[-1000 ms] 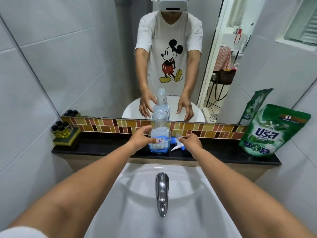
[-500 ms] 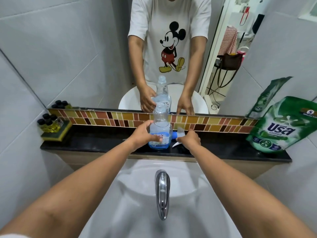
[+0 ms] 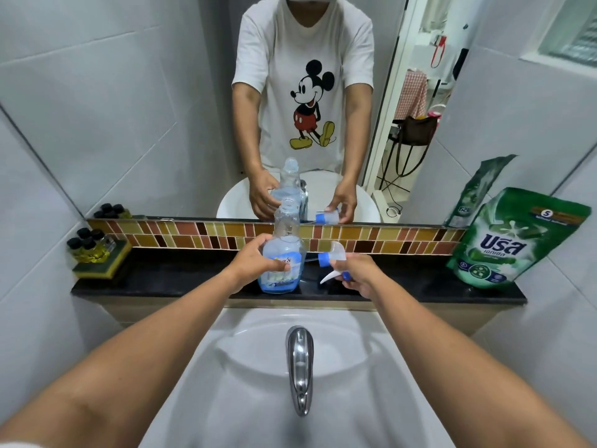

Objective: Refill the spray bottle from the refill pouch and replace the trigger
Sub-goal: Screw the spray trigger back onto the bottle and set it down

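Grey wall tiles and a wide mirror (image 3: 161, 108) back a black ledge (image 3: 181, 279) that runs behind a white sink (image 3: 245, 392). On that ledge, at its middle, stands the spray bottle (image 3: 281, 253), upright, its neck open and blue liquid filling only its lower part. The left hand (image 3: 250, 258) is wrapped around the bottle's body, holding it steady. Just to its right, the right hand (image 3: 357, 273) is closed on the trigger (image 3: 332, 261), which is off the bottle and held clear of the neck, its blue collar turned toward the bottle. The refill pouch (image 3: 513, 240), green, leans against the wall at the far right of the ledge, well apart from both hands. By my reading, the trigger has been removed and nothing more: pouring from the pouch and screwing the trigger back are both left. Whether the pouch is already opened cannot be told, and the trigger's dip tube is hard to make out against the dark ledge. Small dark-capped bottles (image 3: 89, 242) sit at the ledge's left end, and a chrome tap (image 3: 300, 367) rises nearer the camera.
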{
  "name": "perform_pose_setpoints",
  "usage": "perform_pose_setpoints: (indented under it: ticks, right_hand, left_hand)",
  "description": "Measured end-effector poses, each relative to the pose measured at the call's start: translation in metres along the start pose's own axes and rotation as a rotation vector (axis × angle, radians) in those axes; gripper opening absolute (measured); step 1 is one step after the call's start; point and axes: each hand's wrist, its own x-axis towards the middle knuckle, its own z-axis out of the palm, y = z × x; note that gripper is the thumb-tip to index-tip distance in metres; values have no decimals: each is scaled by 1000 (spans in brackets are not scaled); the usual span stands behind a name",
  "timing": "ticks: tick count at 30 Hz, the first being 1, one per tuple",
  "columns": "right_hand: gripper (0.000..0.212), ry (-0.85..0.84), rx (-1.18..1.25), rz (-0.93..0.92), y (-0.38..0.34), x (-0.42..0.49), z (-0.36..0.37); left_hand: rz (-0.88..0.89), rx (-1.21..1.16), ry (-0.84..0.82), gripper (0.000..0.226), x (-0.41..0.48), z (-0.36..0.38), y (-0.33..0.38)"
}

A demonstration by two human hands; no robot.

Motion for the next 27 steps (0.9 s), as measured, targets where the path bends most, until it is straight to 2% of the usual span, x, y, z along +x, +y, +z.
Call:
perform_pose_setpoints:
  ticks: [6, 13, 16, 20, 27]
  right_hand:
    - [28, 29, 17, -74, -11, -23, -10]
    - [16, 115, 115, -241, -42, -57, -26]
    - [22, 137, 170, -306, -60, -70, -35]
    - [28, 148, 232, -396, -84, -86, -43]
    - [27, 159, 263, -511, -112, -106, -54]
  left_hand:
    - [9, 184, 61, 52, -13, -20, 5]
    - [-32, 404, 165, 50, -34, -45, 9]
    - [-62, 473, 220, 48, -43, -56, 9]
    - [-97, 508, 286, 57, -50, -66, 7]
    - [-107, 532, 321, 57, -59, -72, 5]
